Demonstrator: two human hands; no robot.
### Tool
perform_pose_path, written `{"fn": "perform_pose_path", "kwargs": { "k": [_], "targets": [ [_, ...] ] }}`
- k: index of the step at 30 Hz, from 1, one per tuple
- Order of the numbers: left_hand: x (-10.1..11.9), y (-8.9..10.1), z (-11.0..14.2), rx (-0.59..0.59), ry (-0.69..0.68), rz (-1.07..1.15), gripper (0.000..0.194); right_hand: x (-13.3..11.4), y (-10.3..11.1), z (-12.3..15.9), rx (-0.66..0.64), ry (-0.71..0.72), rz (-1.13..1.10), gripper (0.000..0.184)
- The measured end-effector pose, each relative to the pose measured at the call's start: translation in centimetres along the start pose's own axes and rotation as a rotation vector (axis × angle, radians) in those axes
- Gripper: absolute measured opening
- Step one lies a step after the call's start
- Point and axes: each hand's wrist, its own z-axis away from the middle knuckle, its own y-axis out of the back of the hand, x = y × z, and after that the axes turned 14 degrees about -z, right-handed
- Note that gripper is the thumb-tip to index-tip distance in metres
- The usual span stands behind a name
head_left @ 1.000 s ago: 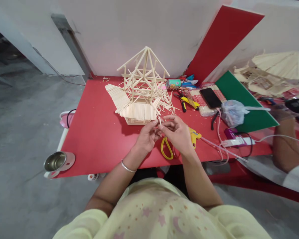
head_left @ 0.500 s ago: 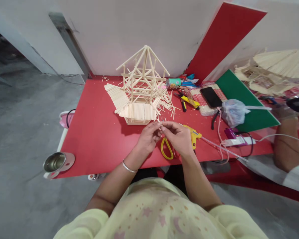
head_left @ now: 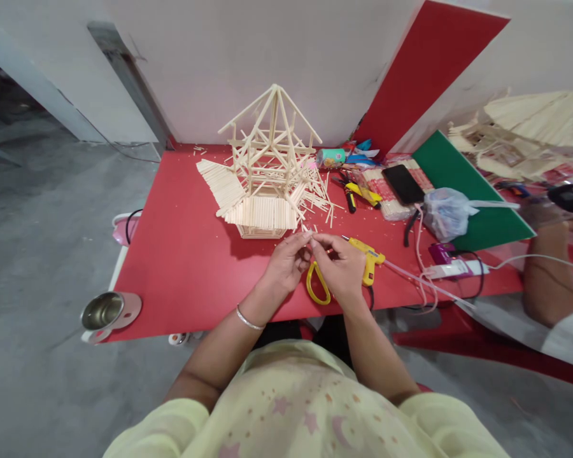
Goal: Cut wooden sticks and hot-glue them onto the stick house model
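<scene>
In front of the model, both sets of fingertips meet in a pinch. My left hand (head_left: pixel 290 256) and my right hand (head_left: pixel 338 262) are closed on a small pale wooden stick, mostly hidden by the fingers. Just beyond them stands a house model (head_left: pixel 270 213) of wooden sticks, with an open peaked roof frame above and slatted lower roof panels. Loose sticks (head_left: pixel 319 196) lie heaped at its right side. Under my right hand shows the yellow handle (head_left: pixel 318 285) of a tool, its other end covered. A yellow glue gun (head_left: pixel 368 256) lies right of that hand.
Pliers (head_left: pixel 350 198), a green can (head_left: pixel 331 157), a black phone (head_left: pixel 403 184) and a plastic bag (head_left: pixel 446 213) lie to the right. A power strip (head_left: pixel 453 270) trails cords. A mug (head_left: pixel 109 313) stands at the left front corner. Another person's arm (head_left: pixel 551 273) is at far right.
The view has shifted slightly, so the model sits a little farther left. My fingertips remain together, with the right hand turned slightly; more of the glue gun shows beside it.
</scene>
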Motion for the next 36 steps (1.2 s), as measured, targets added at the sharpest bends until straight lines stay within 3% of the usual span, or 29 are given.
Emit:
{"fn": "perform_pose_path", "kwargs": {
  "k": [11, 16, 20, 27, 30, 36],
  "targets": [
    [0.1, -0.1, 0.3, -0.017, 0.010, 0.038, 0.034, -0.6, -0.2, 0.1, 0.011, 0.082, 0.056, 0.012],
    [-0.1, 0.2, 0.3, -0.042, 0.013, 0.004, 0.027, -0.4, 0.8, 0.0, -0.040, -0.066, -0.056, 0.010],
    [-0.2, 0.5, 0.8, -0.097, 0.037, -0.023, 0.027, -0.1, 1.1, -0.5, 0.039, -0.211, -0.255, 0.011],
    [-0.4, 0.6, 1.4, -0.066, 0.012, -0.190, 0.037, -0.5, 0.9, -0.7, 0.031, -0.209, -0.257, 0.015],
    [-0.2, 0.5, 1.6, -0.057, 0.004, -0.161, 0.036, -0.4, 1.0, -0.3, 0.021, -0.141, -0.220, 0.018],
    [0.4, 0.3, 1.6, -0.027, 0.055, -0.005, 0.030, -0.5, 1.6, 0.4, -0.075, 0.207, 0.071, 0.017]
  ]
}}
